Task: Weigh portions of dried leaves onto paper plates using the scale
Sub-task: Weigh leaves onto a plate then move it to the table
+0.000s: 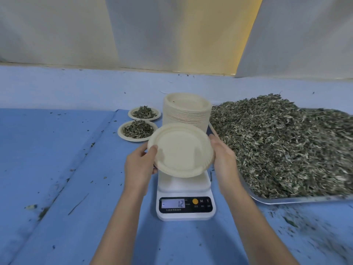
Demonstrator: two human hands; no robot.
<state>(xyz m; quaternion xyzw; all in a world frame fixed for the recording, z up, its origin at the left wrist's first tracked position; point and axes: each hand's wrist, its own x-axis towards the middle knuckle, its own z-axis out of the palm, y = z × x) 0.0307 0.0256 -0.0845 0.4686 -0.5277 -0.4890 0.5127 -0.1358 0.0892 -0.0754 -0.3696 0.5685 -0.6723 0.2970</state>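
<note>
We're holding the empty paper plate (180,150) tilted just above the scale (186,188), between both hands | left hand (140,165) is pinching its left rim, thumb on top | right hand (223,155) is gripping the right rim | plate's looking light, thin, easily bent, so we're reckoning gentle opposite-rim holds are suiting it

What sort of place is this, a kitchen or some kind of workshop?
Probably a small workroom for portioning dried herbs or tea: a metal tray heaped with dried leaves, a digital scale, and a tall stack of paper plates on a blue-covered table.
</note>
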